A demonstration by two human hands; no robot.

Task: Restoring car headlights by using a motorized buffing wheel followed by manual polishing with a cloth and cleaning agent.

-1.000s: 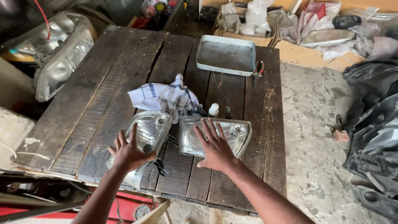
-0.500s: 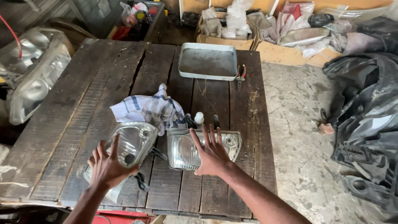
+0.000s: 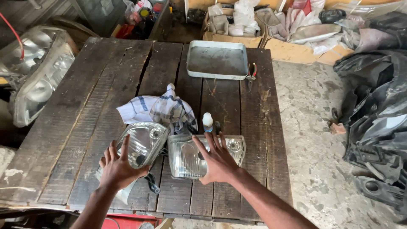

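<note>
Table (image 3: 85, 127) of dark planks carries two headlights near its front edge. Left headlight (image 3: 142, 146), right headlight (image 3: 186, 159) side by side. Left hand (image 3: 116, 167), right hand (image 3: 218, 159) rest flat, fingers spread, gripping nothing. Best press evenly, avoid scratching lenses. Checked cloth (image 3: 159, 110), small bottle (image 3: 207, 121) just behind.

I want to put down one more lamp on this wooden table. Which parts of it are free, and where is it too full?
Free: the left planks of the table, left of the checked cloth, and the right strip between the metal tray and the right headlight. Crowded: the near middle, where the left hand and right hand rest on the two headlights, with the small bottle behind.
</note>
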